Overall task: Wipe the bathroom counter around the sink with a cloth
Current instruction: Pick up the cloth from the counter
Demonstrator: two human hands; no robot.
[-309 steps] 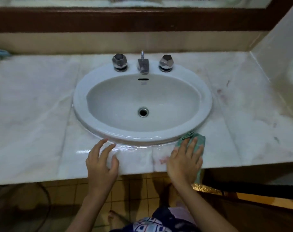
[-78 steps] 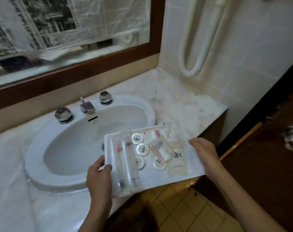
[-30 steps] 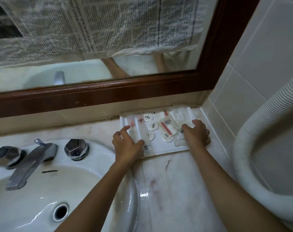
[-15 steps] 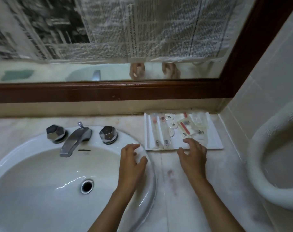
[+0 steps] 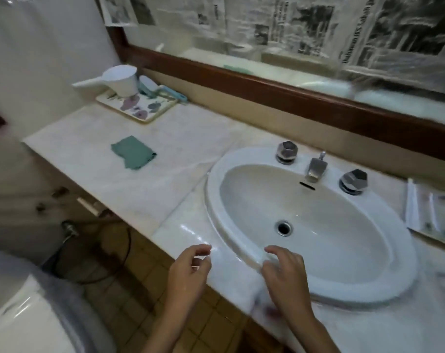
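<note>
A green cloth [image 5: 133, 155] lies crumpled flat on the pale marble counter [image 5: 165, 179], well left of the white oval sink [image 5: 310, 222]. My left hand [image 5: 189, 270] hovers at the counter's front edge, fingers loosely curled and holding nothing. My right hand [image 5: 285, 272] hangs over the sink's near rim, fingers apart and empty. Both hands are far from the cloth. The counter near my hands looks wet and glossy.
A floral tray [image 5: 140, 108] with a white scoop cup [image 5: 119, 79] stands at the back left corner. A white tray of packaged toiletries [image 5: 431, 212] sits at the right of the sink. Chrome tap [image 5: 315, 168] and two knobs behind the basin. A toilet [image 5: 25, 309] is at lower left.
My hands have left the toiletries tray and drawn back to the counter's front edge. My view has swung left, bringing the green cloth and the floral tray into sight.
</note>
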